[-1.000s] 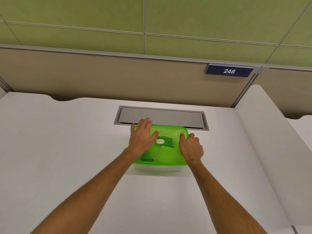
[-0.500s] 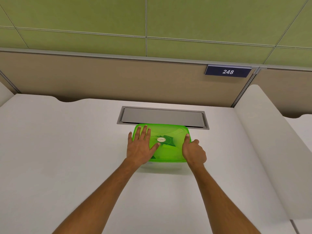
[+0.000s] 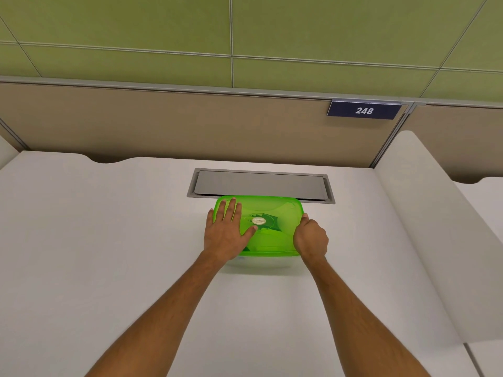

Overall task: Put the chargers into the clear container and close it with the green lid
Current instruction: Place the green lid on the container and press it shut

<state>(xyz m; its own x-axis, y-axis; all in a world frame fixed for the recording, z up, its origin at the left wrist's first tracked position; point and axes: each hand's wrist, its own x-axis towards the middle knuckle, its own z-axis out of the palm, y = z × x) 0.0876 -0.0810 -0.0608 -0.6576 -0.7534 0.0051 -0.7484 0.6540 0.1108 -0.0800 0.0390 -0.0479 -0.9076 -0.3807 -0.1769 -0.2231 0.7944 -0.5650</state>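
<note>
I see left hand [image 3: 227,235] flat and spread on the green lid [image 3: 272,227], right hand [image 3: 311,236] curled on its right edge; uneven pressing may leave the far corners unseated.

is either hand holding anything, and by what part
The right hand grips the green lid at its right edge; the left hand lies flat on top, pressing, not gripping.
</note>
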